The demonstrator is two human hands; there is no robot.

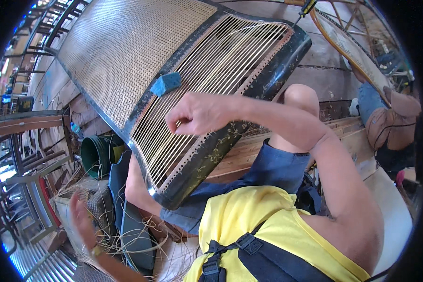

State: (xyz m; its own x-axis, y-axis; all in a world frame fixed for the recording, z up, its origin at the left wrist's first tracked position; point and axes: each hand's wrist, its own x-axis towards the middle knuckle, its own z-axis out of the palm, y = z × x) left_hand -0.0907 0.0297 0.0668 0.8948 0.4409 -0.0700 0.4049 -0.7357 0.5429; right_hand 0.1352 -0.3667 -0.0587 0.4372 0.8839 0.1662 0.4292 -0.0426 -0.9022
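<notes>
A dark chair frame (211, 155) painted with a gold floral pattern lies tilted across my lap. Pale cane strands (235, 51) run side by side over its opening, between rows of small holes. My right hand (197, 113) is closed in a pinch above these strands; what sits between the fingertips is too small to make out. Just beyond it, a blue sponge (166, 84) rests on the frame. My left hand (82, 223) is off to the lower left, fingers stretched out, near loose cane strands (122, 225). A screwdriver (307, 8) with a black and yellow handle stands at the frame's far corner.
A finished woven cane panel (122, 47) fills the frame's far left part. A green bucket (95, 155) stands left of my knee. Stacked chair frames (28, 183) crowd the left side. Another person (385, 117) sits at the right, by a curved wooden piece (336, 44).
</notes>
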